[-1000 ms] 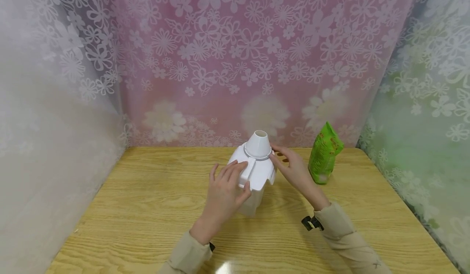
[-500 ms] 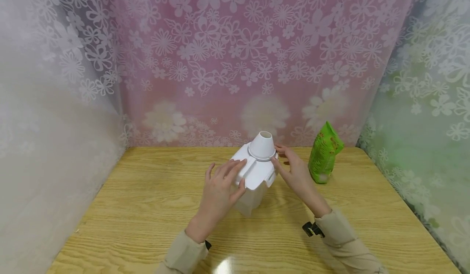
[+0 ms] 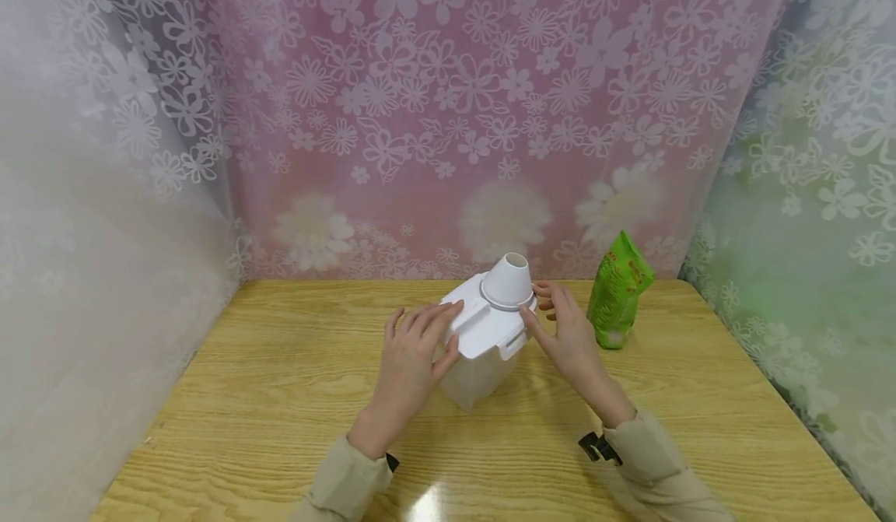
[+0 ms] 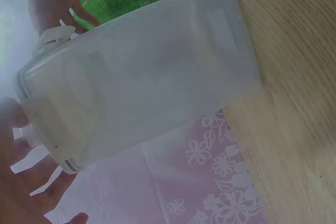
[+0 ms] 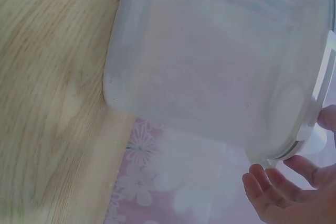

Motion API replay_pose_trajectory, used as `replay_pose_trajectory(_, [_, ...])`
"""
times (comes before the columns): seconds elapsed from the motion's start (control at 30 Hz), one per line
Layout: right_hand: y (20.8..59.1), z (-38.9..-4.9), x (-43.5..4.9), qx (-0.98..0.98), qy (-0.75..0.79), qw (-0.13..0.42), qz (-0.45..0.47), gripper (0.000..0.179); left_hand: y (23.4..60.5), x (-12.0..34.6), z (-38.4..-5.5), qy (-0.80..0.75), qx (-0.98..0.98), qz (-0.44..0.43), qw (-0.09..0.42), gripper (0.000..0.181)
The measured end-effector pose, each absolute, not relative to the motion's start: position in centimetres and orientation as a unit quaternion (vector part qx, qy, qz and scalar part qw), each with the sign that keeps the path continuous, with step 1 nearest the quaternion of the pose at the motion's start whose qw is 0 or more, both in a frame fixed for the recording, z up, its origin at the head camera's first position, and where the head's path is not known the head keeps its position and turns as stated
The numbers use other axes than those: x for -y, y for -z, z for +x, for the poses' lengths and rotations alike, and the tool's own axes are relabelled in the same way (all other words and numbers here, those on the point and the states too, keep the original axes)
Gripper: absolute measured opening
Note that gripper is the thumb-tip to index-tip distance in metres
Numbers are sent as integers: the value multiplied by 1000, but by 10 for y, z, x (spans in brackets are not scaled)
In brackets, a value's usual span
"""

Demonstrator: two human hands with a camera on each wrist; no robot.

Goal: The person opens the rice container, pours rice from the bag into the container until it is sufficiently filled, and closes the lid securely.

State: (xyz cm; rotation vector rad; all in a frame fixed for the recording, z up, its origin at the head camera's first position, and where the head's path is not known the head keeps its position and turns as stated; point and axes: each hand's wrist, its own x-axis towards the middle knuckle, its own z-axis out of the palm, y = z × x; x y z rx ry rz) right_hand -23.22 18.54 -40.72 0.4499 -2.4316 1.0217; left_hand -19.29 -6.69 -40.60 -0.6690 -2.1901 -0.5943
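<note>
A tall translucent storage container (image 3: 479, 378) with a white lid (image 3: 490, 335) stands on the wooden table. On the lid sits a white cone-shaped cup (image 3: 507, 282), narrow end up, with a round opening at its top. My left hand (image 3: 413, 351) holds the lid's left side, thumb at its front edge and fingers over the top. At the right back corner, my right hand (image 3: 570, 335) holds the lid between thumb and fingers, close beside the cup. Through the cloudy wall in the left wrist view, the container's body (image 4: 152, 72) shows no distinct contents.
A green packet (image 3: 617, 292) stands upright to the right, a little beyond my right hand. The wooden table (image 3: 280, 397) reaches back to a pink flowered curtain (image 3: 448, 133). More curtains hang at both sides.
The container has turned on the table, its lid and cup shifting a little to the right. Both hands have moved along with it; the left has drawn slightly leftward. The green packet stays put.
</note>
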Motion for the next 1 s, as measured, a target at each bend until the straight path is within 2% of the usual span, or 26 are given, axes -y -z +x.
replay_pose_trajectory(0.27, [410, -224, -185, 879, -363, 259, 168, 41, 405, 74, -196, 234, 860, -247, 380, 40])
replay_pose_trajectory(0.67, [412, -208, -185, 879, -319, 303, 185, 37, 398, 83, -200, 238, 877, -236, 345, 56])
replay_pose_trajectory(0.83, [410, -217, -191, 871, -309, 326, 198, 45, 397, 82, -200, 244, 878, -237, 338, 49])
replay_pose_trajectory(0.93, [409, -224, -196, 874, -299, 315, 218, 54, 397, 80, -198, 238, 882, -239, 329, 43])
replay_pose_trajectory(1.0, [409, -229, -200, 880, -291, 294, 234, 58, 398, 78, -197, 231, 887, -239, 322, 46])
